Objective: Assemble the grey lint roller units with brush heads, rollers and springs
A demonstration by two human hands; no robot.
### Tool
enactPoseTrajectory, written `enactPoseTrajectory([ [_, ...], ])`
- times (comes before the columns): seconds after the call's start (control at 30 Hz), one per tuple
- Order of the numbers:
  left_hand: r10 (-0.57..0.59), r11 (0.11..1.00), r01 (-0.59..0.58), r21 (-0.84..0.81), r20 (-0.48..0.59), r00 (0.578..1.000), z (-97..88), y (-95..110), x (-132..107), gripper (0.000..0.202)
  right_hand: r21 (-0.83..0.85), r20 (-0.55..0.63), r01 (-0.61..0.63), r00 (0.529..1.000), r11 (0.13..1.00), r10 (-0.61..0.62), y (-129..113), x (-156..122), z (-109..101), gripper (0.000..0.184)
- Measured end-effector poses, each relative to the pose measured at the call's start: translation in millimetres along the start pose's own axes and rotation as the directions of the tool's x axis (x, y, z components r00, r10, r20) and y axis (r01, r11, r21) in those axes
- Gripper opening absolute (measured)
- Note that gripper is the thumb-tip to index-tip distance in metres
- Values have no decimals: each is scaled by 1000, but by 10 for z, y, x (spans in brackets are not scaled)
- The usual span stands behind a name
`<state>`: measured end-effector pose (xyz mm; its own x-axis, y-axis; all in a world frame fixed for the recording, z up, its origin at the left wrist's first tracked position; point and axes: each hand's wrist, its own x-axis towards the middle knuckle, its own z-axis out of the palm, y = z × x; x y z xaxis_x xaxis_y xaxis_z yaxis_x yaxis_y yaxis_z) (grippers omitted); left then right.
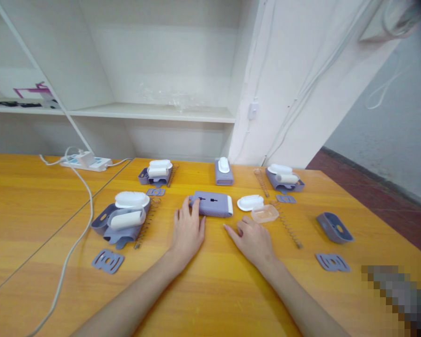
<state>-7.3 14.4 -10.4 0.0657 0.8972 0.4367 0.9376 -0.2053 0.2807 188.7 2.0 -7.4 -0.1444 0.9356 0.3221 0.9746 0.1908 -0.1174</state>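
My left hand (187, 229) lies flat on the wooden table (203, 290), fingers stretched out, its fingertips touching the left end of a purple assembled block with a white end (212, 204). My right hand (250, 238) rests palm down just to the right, index finger extended, the other fingers curled, holding nothing. Its knuckles are near a clear plastic cap (264, 213) and a white oval lid (250, 202).
Kits of purple shells with white parts sit at the left (124, 217), back left (157, 172) and back right (284, 178). A finished purple unit (223, 171), coil springs (287, 224), flat purple plates (108, 260), a purple shell (334, 227) and a power strip (86, 162) with cable lie around.
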Motion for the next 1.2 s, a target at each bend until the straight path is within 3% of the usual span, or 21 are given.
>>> enactPoseTrajectory([
  [0.4, -1, 1000, 1, 23, 10, 1000, -19, 15, 8, 48, 8, -12, 8, 1000, 1000, -8, 9, -1, 17, 47],
  [0.5, 1, 1000, -1, 21, 4, 1000, -18, 13, 8, 48, 49, -108, 13, 994, 999, -7, 19, -10, -1, 43],
  [0.57, 4, 1000, -4, 27, 6, 1000, -20, 13, 9, 47, 92, -256, -4, 966, 996, 27, 36, -5, -38, 35],
  [0.63, 7, 999, -7, 31, 9, 1000, -22, 12, 9, 47, 117, -417, -42, 905, 992, 87, 64, 12, -77, 26],
  [0.7, 11, 1000, -11, 29, 6, 1000, -22, 10, 8, 48, 114, -512, -124, 843, 986, 165, 106, 37, -97, 36],
  [0.8, 12, 1000, -12, 19, 1, 1000, -19, 9, 5, 48, 97, -533, -295, 791, 951, 300, 192, 65, -71, 54],
  [0.93, -1, 1000, 1, 9, 7, 1000, -22, 11, 4, 48, 107, -434, -402, 804, 910, 406, 286, 62, -8, 61],
  [1.03, -1, 1000, 1, 7, 0, 1000, -28, 13, 4, 48, 151, -421, -352, 822, 924, 383, 263, 48, -22, 59],
  [1.2, 5, 999, -5, 33, 4, 1000, -24, 14, 4, 47, 189, -491, -148, 842, 971, 224, 89, 11, -93, 66],
])
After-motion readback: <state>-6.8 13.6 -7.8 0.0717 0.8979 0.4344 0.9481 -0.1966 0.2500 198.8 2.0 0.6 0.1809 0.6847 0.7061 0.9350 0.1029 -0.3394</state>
